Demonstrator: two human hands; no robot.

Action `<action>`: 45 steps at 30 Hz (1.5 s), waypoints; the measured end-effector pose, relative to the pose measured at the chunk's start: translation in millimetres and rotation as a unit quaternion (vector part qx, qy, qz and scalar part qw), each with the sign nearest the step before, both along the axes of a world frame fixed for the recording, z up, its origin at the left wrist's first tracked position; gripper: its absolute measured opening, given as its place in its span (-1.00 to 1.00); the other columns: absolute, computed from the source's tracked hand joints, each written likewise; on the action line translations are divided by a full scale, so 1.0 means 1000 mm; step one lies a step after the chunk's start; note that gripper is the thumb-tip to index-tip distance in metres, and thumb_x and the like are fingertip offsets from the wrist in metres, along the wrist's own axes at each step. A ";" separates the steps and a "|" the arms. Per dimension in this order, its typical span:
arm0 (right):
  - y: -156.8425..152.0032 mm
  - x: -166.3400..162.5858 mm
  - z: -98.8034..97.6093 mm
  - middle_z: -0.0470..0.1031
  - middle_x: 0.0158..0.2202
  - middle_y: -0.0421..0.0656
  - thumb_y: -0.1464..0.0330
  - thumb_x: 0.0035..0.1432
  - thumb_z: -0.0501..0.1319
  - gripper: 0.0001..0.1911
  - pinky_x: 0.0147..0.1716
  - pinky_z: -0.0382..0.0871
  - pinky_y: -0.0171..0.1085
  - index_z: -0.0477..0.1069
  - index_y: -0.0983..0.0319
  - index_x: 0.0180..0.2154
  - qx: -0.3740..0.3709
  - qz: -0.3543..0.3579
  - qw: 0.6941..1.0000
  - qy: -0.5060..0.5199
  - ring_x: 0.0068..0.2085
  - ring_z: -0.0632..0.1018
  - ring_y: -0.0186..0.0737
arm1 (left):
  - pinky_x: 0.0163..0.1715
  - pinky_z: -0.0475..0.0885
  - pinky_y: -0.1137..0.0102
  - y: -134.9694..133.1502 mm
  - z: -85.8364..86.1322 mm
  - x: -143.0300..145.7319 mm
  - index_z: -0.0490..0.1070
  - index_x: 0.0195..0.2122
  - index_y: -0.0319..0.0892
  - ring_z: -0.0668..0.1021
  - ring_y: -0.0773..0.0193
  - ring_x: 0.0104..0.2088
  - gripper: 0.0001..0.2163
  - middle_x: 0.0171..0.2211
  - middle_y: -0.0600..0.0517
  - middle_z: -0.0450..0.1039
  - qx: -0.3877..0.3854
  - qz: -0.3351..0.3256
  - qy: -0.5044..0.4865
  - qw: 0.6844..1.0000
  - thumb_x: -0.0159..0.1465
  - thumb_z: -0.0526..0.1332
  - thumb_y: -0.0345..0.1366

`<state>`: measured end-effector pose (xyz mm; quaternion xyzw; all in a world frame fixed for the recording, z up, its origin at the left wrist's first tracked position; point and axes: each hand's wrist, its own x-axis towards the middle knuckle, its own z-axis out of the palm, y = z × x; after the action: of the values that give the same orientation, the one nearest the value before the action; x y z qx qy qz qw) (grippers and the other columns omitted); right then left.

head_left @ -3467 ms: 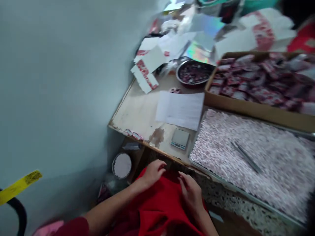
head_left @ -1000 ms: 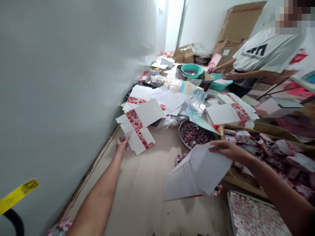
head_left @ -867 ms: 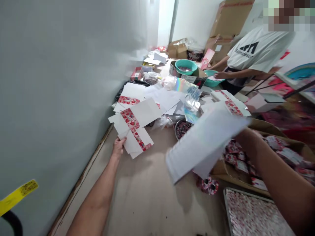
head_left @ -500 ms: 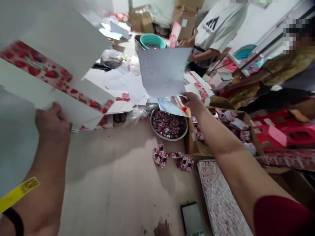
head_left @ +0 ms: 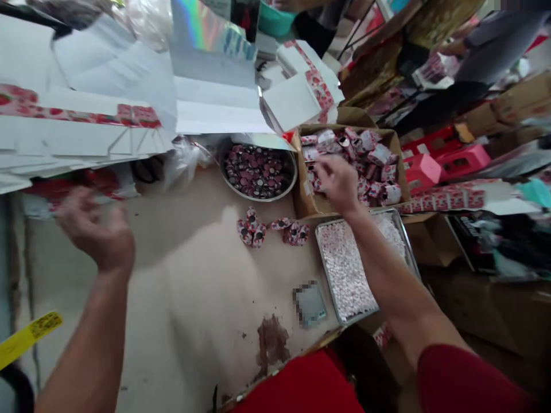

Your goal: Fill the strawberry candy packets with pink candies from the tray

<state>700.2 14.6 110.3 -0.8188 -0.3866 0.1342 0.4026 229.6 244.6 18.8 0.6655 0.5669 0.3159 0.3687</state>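
Both hands have let go of their paper since half a second ago: the strawberry-banded card sheets (head_left: pixel 81 123) now lie stacked at the far left of the table (head_left: pixel 202 298), and the white sheet (head_left: pixel 215 100) lies flat beyond the bowl. Blurred, the left hand (head_left: pixel 97 232) hovers above the bare tabletop just below that stack, fingers loosely spread and holding nothing. Right of it stands one metal bowl (head_left: pixel 258 172) full of dark red round pieces, with a loose cluster of about six wrapped pieces (head_left: pixel 272 229) on the table in front of it. Next comes one cardboard box (head_left: pixel 353 166) of red-and-white packets, and the right hand (head_left: pixel 338 180) hangs over its near edge, fingers curled; whether it pinches a packet I cannot tell. Below the box sits one metal tray (head_left: pixel 359 261) of small pale pieces, with a small flat device (head_left: pixel 310 304) just to its left
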 end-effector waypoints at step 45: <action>-0.542 -0.085 -0.105 0.61 -0.05 0.03 0.28 0.43 0.00 -0.63 0.08 0.41 -0.06 0.57 0.20 -0.05 -0.176 -0.083 0.980 -0.029 -0.02 0.56 -0.01 | 0.16 0.40 0.07 -0.467 -0.061 0.120 0.50 0.02 -0.12 0.51 -0.06 0.03 -0.70 -0.05 -0.14 0.50 -0.016 -0.249 0.236 0.939 0.27 0.23 -0.26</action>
<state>615.2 -527.6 4.9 -0.9097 -0.2988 0.1423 0.2507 349.3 -222.9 -42.5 0.8349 0.4586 0.0384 0.3019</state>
